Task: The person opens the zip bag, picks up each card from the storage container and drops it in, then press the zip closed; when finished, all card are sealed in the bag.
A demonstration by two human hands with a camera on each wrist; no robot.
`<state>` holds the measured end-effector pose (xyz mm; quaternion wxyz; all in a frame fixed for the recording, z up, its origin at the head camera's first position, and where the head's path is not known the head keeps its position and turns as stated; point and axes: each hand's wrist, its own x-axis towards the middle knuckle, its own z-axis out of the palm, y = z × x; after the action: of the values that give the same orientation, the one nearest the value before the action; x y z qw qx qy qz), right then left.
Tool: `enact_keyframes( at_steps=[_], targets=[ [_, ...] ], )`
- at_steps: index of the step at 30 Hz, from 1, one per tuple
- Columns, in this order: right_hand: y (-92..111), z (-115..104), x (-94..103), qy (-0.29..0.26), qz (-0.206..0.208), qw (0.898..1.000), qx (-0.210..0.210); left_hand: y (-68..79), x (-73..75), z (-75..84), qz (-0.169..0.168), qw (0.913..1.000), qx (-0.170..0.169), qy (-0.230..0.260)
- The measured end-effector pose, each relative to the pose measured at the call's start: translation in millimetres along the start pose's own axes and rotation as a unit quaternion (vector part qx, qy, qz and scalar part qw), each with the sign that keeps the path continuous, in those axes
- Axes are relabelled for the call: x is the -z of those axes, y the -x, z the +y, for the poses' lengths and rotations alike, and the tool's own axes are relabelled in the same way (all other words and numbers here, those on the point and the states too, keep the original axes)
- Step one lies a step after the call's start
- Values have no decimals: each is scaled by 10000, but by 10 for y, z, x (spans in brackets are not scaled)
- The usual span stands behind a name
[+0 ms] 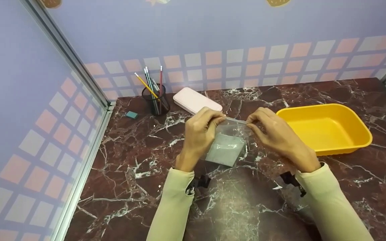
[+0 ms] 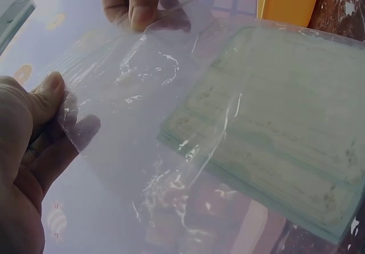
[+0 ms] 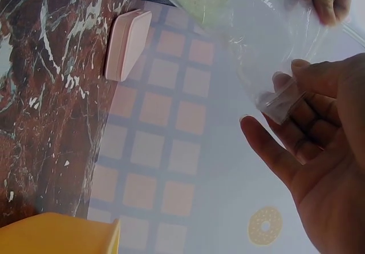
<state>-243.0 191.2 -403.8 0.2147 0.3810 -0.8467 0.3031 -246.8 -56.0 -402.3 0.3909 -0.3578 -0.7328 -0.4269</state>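
A clear plastic bag (image 2: pixel 131 94) is stretched between my two hands by its top edge. Inside its lower part sits a pale green, flat square pad of paper (image 1: pixel 226 149), seen through the film. My left hand (image 1: pixel 199 134) pinches one top corner between thumb and fingers. The opposite corner is pinched by my right hand (image 1: pixel 275 134); in the right wrist view its thumb (image 3: pixel 319 76) lies on the film and one finger stands away from it. In the head view the bag hangs over the marbled table between the hands.
To the right stands a yellow plastic basin (image 1: pixel 327 129). A pale pink case (image 1: pixel 196 100) lies behind the hands, near the patterned wall. A black mesh cup (image 1: pixel 156 103) holding several pencils stands at the back left, with a small teal block (image 1: pixel 131 114) beside it.
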Motion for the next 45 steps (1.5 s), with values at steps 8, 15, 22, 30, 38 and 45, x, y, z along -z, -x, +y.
enact_keyframes(
  at_steps=[8,15,22,30,38,45],
  targets=[
    [13,74,26,68,68,9997,213,-13,39,-24,37,9999,85,53],
    [18,99,35,69,-47,9999,143,-2,84,-53,166,9997,170,57],
    [22,85,50,-22,-190,9998,21,1,116,-70,237,9992,305,-42],
    [38,72,101,-90,-275,9991,-307,-7,127,-76,280,9989,336,-174],
    [43,79,142,28,-277,9993,-256,-12,144,-77,294,9987,380,-141],
    [39,67,176,131,-334,9984,-426,-13,151,-93,340,9985,429,45]
  ],
)
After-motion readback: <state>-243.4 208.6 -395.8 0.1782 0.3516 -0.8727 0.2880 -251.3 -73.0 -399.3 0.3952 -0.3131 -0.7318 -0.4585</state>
